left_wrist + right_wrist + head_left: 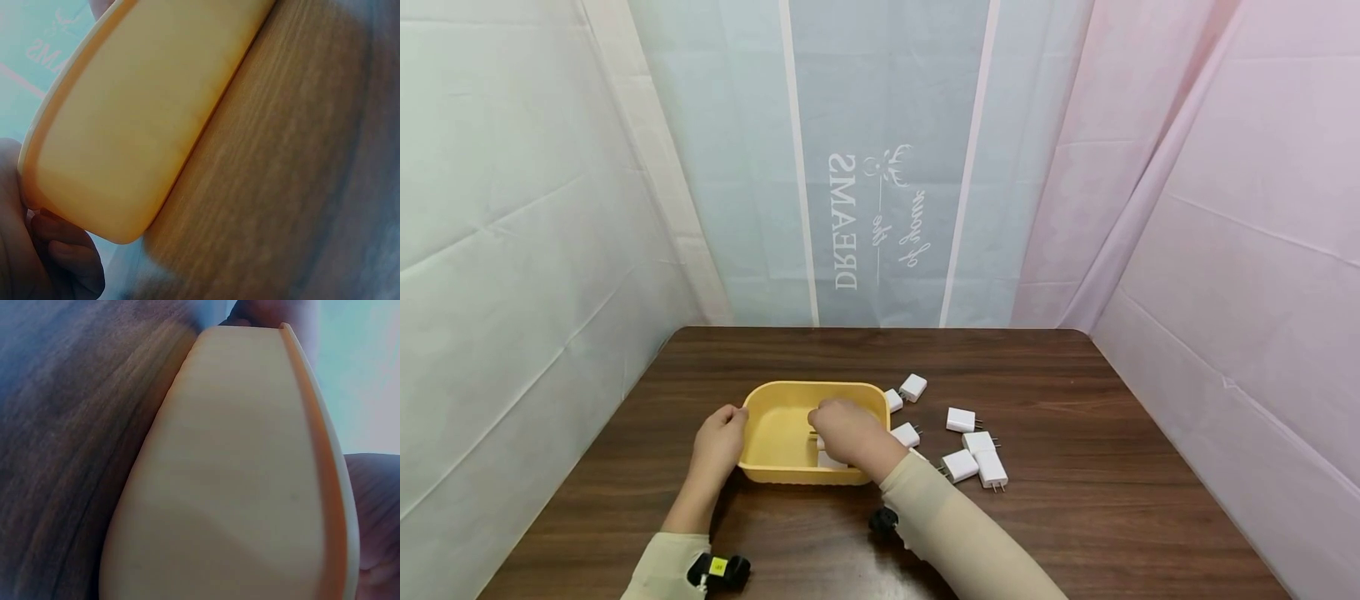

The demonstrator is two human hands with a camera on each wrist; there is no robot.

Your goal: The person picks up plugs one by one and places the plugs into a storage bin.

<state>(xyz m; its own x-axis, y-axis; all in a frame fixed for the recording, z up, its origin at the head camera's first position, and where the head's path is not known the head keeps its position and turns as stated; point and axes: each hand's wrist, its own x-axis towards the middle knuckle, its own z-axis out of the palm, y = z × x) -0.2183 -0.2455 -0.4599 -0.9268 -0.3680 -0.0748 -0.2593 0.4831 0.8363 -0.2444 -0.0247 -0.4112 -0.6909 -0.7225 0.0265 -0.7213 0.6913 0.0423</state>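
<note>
Tray (777,429), yellow, deep, rounded corners, qty 1: on table (820,533), dark wood-grain top, approx. ctr. L hand (718,442): grips tray at L end, thumb at rim, other fingers curled vs. outer wall, per L wrist view. R hand (847,433): inside tray, R half, fingers bent; tips hidden from head view, so can't tell whether it pinches anything. Inner plug (831,460), white: in tray, directly below R hand, mostly covered by it; contact w/ fingers unclear.

Loose plugs, white, 2-prong type where prongs show: on table, R of tray. Incl. far plug (913,387), nr. tray's far R corner, w/ another just beside it; mid plug (906,435), by tray's R side; single plug (961,419), farther R; near plug (959,465), next to a touching pair (986,458). One more partly hidden behind R forearm.

Misc.: sleeves (970,533), beige, both arms; wrist device (718,571), blk, yellow label, L arm; backdrop (887,100), pale blue/gray, lettering mirrored.
</note>
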